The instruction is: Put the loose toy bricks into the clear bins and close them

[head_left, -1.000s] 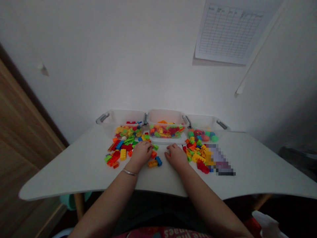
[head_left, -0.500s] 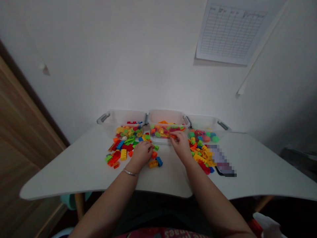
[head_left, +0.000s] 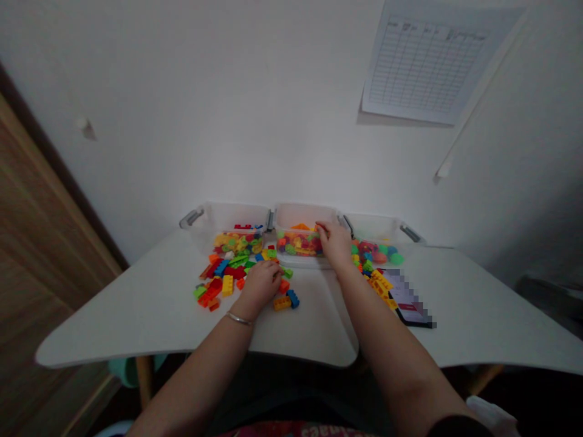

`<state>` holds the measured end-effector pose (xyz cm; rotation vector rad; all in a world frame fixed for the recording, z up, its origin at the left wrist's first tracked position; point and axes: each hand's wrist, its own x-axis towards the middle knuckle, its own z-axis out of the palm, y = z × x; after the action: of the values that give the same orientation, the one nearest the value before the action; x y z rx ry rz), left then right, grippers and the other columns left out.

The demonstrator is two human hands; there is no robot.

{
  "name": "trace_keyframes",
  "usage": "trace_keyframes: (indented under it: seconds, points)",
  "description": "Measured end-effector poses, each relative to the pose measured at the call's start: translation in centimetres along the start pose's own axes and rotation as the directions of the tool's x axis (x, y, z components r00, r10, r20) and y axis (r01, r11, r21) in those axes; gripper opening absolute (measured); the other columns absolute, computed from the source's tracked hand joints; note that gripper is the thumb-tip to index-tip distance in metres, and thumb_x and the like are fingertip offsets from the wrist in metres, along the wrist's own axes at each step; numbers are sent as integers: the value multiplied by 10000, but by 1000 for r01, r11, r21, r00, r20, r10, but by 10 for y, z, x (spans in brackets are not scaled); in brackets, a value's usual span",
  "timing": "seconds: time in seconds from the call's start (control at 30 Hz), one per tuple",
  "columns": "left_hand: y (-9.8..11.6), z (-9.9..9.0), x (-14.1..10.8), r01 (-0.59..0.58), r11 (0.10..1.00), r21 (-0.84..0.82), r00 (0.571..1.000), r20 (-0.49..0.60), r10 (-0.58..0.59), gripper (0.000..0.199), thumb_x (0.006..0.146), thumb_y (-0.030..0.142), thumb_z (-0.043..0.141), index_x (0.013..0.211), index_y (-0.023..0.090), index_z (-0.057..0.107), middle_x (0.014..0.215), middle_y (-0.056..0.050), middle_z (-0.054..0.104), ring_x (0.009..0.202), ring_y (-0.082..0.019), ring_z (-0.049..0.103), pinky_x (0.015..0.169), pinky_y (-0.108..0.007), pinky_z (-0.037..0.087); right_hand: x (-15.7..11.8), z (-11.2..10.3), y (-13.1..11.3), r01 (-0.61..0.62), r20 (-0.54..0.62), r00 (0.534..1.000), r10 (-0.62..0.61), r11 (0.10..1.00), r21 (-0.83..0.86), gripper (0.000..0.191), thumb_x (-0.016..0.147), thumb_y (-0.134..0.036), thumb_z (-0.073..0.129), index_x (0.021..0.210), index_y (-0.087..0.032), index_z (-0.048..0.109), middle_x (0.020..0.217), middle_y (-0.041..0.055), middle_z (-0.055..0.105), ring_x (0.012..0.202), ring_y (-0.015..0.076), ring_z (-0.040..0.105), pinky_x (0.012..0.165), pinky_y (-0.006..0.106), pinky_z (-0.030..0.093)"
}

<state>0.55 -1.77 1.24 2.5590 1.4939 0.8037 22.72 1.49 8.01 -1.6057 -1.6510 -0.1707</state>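
Observation:
My right hand [head_left: 336, 244] is raised over the front wall of the middle clear plastic box [head_left: 305, 213], fingertips pinched on a small orange toy brick [head_left: 317, 228]. Inside that box, mixed coloured pieces show through the wall. My left hand [head_left: 261, 284] rests at the right side of a loose heap of bricks, its fingers curled together; what they hold, if anything, is hidden. Close to it lie an orange-yellow brick [head_left: 282, 303] and a blue brick [head_left: 293, 297]. A yellow brick [head_left: 228, 284] lies left of this hand.
A left clear box [head_left: 237, 213] and a right clear box [head_left: 376, 224] flank the middle one, both holding coloured pieces. Yellow bricks [head_left: 381, 282] lie beside a phone [head_left: 410, 300], partly behind my right forearm. The white table [head_left: 136, 309] meets the wall behind the boxes.
My right hand has moved up and away from me, from in front of the middle box to over its front rim, carrying the orange brick. My left hand stays nearly in place.

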Motion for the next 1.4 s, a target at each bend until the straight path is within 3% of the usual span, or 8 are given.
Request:
trace_keyframes:
  seconds: [0.27, 0.7, 0.93, 1.07, 1.2, 1.4]
  points:
    - [-1, 2, 0, -14, 1000, 7, 1000, -14, 14, 232, 880, 170, 500, 904, 169, 730, 1017, -100, 714, 988, -236, 619, 931, -393, 480, 1, 1, -7, 10, 92, 996, 6, 984, -178, 402, 964, -326, 388, 1025, -174, 755, 1042, 134, 737, 1012, 270, 632, 933, 424, 406]
    - [-3, 3, 0, -14, 1000, 10, 1000, -18, 14, 242, 884, 176, 493, 906, 166, 734, 1021, -107, 714, 996, -247, 620, 928, -402, 481, -3, -2, 8, 163, 131, 979, -156, 985, -49, 337, 953, -307, 438, 1122, -189, 705, 1155, 78, 718, 1100, 239, 606, 1010, 418, 375]
    - [-4, 5, 0, -21, 1000, 19, 1000, -14, 22, 238, 893, 190, 494, 908, 172, 731, 1003, -98, 714, 992, -230, 626, 931, -379, 478, -44, 5, 3, 292, -50, 956, -290, 955, 45, 332, 903, -218, 472, 1177, -196, 660, 1263, 92, 640, 1237, 241, 488, 1113, 446, 304]
    - [-5, 6, 0, -22, 1000, 19, 999, -28, 23, 227, 880, 181, 501, 912, 171, 726, 988, -97, 716, 984, -236, 628, 925, -381, 481, -75, 25, -2, 345, 61, 931, -359, 924, 166, 284, 885, -192, 496, 1094, -209, 687, 1177, 85, 669, 1162, 223, 536, 1063, 410, 383]
    - [-3, 4, -1, -30, 1000, 9, 999, -30, 30, 219, 877, 171, 504, 903, 169, 722, 977, -101, 713, 982, -230, 633, 932, -367, 480, -92, 41, 0, 301, 191, 916, -353, 919, 253, 287, 860, -153, 524, 1095, -190, 685, 1150, 89, 676, 1129, 213, 562, 1039, 389, 418]
    - [-3, 5, -1, -14, 1000, 14, 1000, -25, 14, 214, 884, 174, 500, 901, 161, 713, 999, -102, 710, 998, -249, 618, 929, -385, 475, -98, 42, 2, 285, 315, 879, -359, 924, 256, 370, 846, -123, 548, 1193, -203, 648, 1233, 78, 651, 1171, 215, 538, 1057, 402, 411]
